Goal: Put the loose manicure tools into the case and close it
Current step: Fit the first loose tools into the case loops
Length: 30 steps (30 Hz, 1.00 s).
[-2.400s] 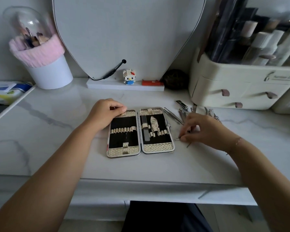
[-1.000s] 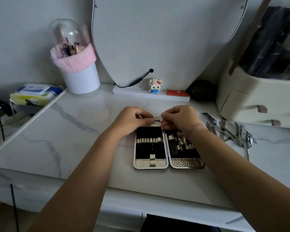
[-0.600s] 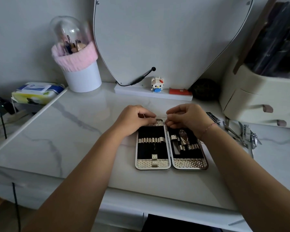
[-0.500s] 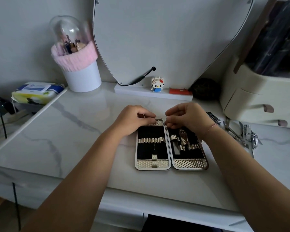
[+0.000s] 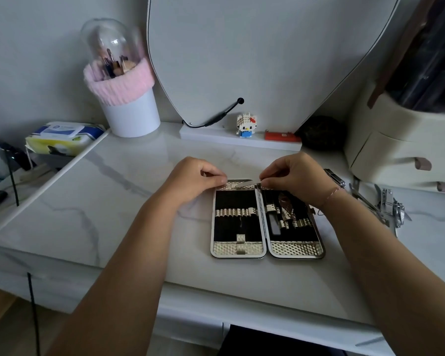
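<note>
case (image 5: 267,219) lies open flat on the marble table (image 5: 108,201), centre of view, hinge running 12 to 6. right half holds a few tools under gold straps; left half shows black lining and a strap row. right hand (image 5: 297,176) at the case's 12 o'clock edge, over the right half, thumb and forefinger pinching a thin metal tool (image 5: 244,183); its pointed end runs toward 9, over the top border of the left half. left hand (image 5: 193,182) at 11 o'clock of the case, fingers curled, fingertips at the top border just beside the tool's point. we cannot tell if it has any hold on the tool or the case. loose tools (image 5: 388,204) clustered at 2 to 3 o'clock of the case, well apart from it; a nail clipper (image 5: 335,178) just behind the right wrist. brush holder (image 5: 125,106) at 10, wipes pack (image 5: 62,134) at 9, mirror (image 5: 254,47) at 12, drawer organiser (image 5: 401,150) at 2.
</note>
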Each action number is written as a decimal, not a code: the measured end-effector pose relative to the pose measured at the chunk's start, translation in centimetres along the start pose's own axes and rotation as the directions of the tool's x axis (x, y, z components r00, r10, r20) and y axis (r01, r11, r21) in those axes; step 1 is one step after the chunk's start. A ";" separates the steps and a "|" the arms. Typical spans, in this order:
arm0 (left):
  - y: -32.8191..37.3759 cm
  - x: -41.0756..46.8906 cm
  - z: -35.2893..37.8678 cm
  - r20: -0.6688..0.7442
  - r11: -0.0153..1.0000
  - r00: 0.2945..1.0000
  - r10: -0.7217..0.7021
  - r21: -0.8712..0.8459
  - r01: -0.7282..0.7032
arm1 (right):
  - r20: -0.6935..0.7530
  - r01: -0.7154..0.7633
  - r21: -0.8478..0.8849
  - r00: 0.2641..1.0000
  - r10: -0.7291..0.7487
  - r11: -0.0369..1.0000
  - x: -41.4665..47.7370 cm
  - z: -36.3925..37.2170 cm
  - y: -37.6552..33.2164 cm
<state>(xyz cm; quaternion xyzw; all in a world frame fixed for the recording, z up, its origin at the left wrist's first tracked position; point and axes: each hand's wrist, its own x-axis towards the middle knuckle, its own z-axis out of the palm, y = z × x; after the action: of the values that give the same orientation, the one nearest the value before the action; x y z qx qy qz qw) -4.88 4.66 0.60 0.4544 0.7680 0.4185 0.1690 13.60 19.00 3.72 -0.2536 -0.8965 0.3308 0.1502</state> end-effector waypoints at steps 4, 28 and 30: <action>0.2 0.0 0.0 -0.005 0.999 0.999 -0.040 -0.012 0.040 | 0.003 0.007 -0.036 1.000 -0.007 0.999 0.1 -0.1 0.2; 0.4 0.1 0.3 -0.019 0.998 0.998 -0.052 -0.028 0.052 | 0.090 0.075 -0.096 0.994 -0.066 0.993 0.3 0.3 -0.4; 0.4 0.1 0.3 -0.015 0.999 0.999 -0.051 -0.018 0.050 | 0.065 0.092 -0.106 0.994 -0.086 0.990 0.2 0.4 -0.5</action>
<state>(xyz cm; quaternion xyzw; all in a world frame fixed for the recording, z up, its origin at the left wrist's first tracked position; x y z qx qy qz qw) -4.55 4.97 0.75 0.4301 0.7767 0.4244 0.1777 13.08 18.57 3.82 -0.2111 -0.9276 0.2821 0.1238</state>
